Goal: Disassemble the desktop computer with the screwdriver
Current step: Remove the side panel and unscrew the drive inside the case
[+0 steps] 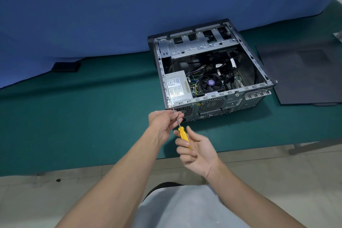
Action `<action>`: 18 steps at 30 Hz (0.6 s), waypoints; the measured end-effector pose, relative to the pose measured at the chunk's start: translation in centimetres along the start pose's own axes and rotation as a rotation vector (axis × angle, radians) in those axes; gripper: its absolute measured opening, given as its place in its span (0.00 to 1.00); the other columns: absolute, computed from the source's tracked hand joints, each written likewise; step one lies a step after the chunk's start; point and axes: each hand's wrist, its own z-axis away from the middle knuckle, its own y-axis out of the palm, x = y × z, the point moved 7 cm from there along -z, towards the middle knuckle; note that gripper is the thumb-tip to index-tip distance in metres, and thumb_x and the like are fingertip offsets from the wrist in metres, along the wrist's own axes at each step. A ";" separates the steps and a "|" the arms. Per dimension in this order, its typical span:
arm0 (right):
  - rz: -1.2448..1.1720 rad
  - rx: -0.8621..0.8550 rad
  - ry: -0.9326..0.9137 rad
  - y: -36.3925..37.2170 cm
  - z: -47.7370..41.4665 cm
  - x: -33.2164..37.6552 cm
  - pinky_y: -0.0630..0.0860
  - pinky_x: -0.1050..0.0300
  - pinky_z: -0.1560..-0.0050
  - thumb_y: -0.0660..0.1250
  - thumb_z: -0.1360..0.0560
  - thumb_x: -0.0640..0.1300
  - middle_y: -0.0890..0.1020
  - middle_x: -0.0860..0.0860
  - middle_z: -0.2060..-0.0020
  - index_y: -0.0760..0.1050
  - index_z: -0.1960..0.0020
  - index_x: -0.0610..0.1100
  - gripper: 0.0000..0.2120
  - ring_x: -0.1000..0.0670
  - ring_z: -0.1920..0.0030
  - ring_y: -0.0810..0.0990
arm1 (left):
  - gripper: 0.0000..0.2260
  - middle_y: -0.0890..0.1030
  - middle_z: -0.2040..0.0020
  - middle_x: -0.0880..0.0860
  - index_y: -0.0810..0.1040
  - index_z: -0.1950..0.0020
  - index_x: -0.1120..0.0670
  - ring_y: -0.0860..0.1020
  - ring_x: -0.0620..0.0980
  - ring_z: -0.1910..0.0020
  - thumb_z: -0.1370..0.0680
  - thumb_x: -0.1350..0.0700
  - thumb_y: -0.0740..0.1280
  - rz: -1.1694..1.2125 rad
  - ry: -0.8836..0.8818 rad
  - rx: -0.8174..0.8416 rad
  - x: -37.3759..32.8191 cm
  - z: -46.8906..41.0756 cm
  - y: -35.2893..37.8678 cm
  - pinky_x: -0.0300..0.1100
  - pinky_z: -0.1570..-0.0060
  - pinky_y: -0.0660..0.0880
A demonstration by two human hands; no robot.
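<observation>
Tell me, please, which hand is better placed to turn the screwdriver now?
The right hand: its fingers curl round the yellow handle of the screwdriver, where turning is done. The left hand pinches the shaft near the tip, steadying it against the rear corner of the computer case.

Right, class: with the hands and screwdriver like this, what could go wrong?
The right hand holds the screwdriver loosely by its yellow handle, so the tip may slip at a corner of the computer case. The left hand pinches the shaft near that tip; a slip could jab its fingers.
</observation>
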 end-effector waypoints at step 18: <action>1.228 -0.683 -0.365 0.6 0.7 3.1 0.66 0.54 0.66 0.59 0.19 0.46 0.73 0.44 0.63 0.67 0.56 0.43 0.09 0.48 0.67 0.70 | 0.07 0.82 0.61 0.63 0.74 0.52 0.66 0.84 0.54 0.65 0.26 0.75 0.65 -0.029 0.027 -0.040 0.1 0.0 0.1 0.43 0.63 0.82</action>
